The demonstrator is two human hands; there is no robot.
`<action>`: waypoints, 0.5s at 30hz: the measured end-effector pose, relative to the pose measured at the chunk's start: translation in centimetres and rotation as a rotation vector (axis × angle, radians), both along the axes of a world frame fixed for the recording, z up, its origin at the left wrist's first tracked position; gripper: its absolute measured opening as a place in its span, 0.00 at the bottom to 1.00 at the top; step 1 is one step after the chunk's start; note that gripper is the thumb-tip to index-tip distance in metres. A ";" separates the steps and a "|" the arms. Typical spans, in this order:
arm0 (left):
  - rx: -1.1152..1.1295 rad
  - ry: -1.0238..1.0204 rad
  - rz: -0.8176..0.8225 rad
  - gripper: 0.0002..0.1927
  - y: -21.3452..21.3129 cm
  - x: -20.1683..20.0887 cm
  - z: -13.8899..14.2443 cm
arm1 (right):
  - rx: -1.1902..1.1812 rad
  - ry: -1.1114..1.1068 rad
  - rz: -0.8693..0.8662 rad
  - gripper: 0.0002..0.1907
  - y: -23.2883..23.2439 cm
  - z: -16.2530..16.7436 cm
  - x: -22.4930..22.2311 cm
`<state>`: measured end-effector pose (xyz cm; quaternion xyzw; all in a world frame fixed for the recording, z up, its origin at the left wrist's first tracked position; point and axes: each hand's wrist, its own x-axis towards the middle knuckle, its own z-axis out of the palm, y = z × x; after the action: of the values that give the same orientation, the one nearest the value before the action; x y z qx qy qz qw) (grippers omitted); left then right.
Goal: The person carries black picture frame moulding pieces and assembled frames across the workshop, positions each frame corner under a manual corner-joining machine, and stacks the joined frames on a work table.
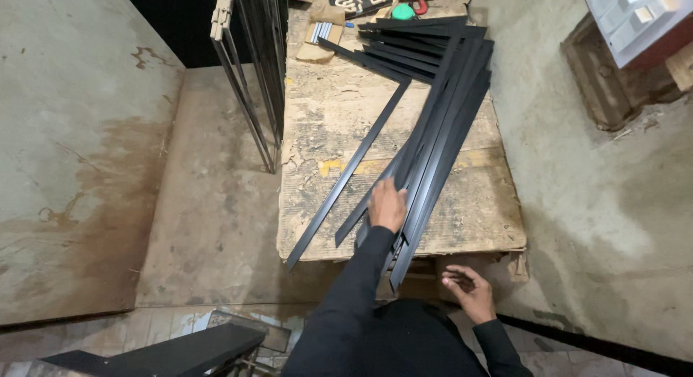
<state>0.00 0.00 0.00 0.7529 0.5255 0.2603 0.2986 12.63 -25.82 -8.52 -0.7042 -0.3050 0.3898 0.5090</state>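
worn cardboard-covered table (325,124), black l-shaped metal strips (440,117) lying on it

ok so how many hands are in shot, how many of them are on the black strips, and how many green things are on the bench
Hands in shot: 2, the left hand and the right hand
Hands on the black L-shaped strips: 1, the left
Green things on the cardboard-covered bench: 1, a green round object at the far end
Total: 2 hands and 1 green thing, 3

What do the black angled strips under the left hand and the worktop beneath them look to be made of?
Black strips: probably metal with a matt black coat, going by their thin, straight, sharp edges. Worktop: seemingly worn cardboard or board, brown, torn and frayed at the edges. Left hand rests on the strips.
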 end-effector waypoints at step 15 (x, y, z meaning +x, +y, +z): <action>-0.299 0.098 -0.024 0.25 3.7 7.1 -0.6 | 0.006 -0.152 -0.034 0.18 3.7 0.1 3.4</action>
<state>7.15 3.69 -0.65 0.7181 0.5631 0.1385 0.3847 16.07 -22.09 -8.45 -0.7353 -0.3320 0.3254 0.4932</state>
